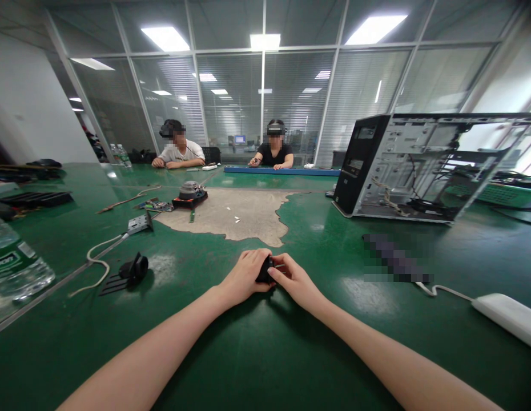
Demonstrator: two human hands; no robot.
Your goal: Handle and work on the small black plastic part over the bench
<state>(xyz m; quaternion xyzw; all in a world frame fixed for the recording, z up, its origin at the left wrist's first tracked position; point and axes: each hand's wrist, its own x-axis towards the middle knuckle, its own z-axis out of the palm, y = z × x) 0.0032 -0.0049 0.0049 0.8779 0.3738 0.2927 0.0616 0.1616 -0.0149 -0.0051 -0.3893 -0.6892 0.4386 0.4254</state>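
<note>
A small black part [264, 273] is held between my two hands, just above the green table [231, 354]. My left hand [247, 276] wraps round it from the left with the fingers over its far side. From the right, my right hand [293, 276] grips it with thumb and fingers closed at its edge. My hands cover most of the part, so its full shape is hidden. Another black part with a round end and flat prongs [131, 270] lies on the table to the left of my hands.
An open computer case [363, 165] stands at the right, near a white power strip [511, 317]. A water bottle [17, 262] is at the left edge. A metal piece with a cable [138, 224] and a heatsink fan [190, 194] lie left of centre. Two people sit across the table.
</note>
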